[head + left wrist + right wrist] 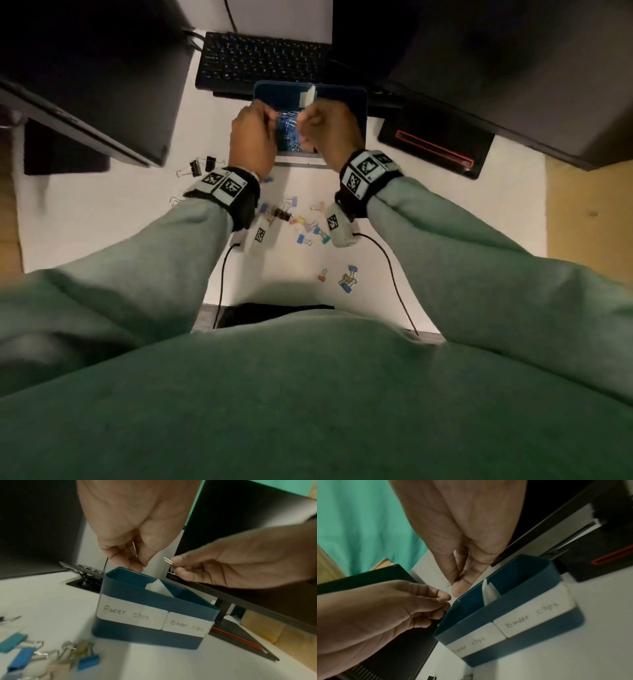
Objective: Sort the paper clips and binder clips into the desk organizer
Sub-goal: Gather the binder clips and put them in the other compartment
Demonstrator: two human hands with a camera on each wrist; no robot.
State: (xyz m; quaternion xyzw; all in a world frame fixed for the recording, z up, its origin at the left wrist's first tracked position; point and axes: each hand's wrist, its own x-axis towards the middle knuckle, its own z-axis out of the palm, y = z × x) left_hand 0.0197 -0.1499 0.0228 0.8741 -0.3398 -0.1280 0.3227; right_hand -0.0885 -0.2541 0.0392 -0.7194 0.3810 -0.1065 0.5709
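1. Both arms reach forward side by side, forearms in green sleeves, a marker band strapped round each wrist
2. Left hand is raised, back of the hand up, fingers pointing down and forward
3. In the left wrist view its fingers are bunched against the thumb, pinching a thin wire paper clip
4. Right hand sits level with the left, close beside it but not touching
5. Its fingers are curled in, thumb and forefinger nipping a small silver clip, whose tip pokes out
6. Both wrists are bent slightly down, knuckles nearly facing each other
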